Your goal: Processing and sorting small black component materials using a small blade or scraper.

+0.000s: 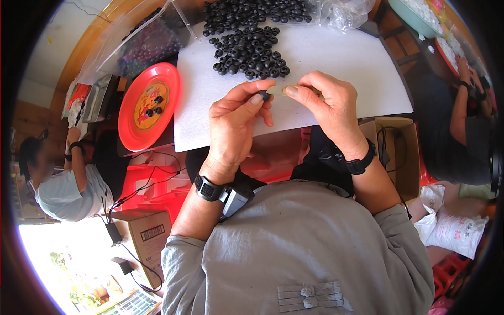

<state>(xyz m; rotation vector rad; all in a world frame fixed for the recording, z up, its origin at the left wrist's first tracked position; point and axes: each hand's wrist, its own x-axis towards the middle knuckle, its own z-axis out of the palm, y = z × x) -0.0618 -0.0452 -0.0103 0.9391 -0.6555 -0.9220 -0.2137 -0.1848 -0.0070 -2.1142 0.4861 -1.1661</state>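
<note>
Over the near edge of the white sheet (336, 65), my left hand (233, 115) pinches a small round black bead-like piece (264, 95) between thumb and forefinger. My right hand (332, 102) is closed on a thin, flat, pale piece (275, 90), whose kind I cannot make out. Its free end meets or nearly meets the black piece, partly hidden by the fingers. Just beyond my hands lies a pile of similar black pieces (247, 52), some showing a hole. To the left, a red plate (127, 118) with a yellow centre holds several more black pieces (150, 111).
A clear plastic bin (157, 37) stands far left, a clear bag (346, 13) at the back. Co-workers sit at left (73, 181) and right (467, 121). An open cardboard box (407, 173) is by my right forearm; cables (142, 197) hang at left.
</note>
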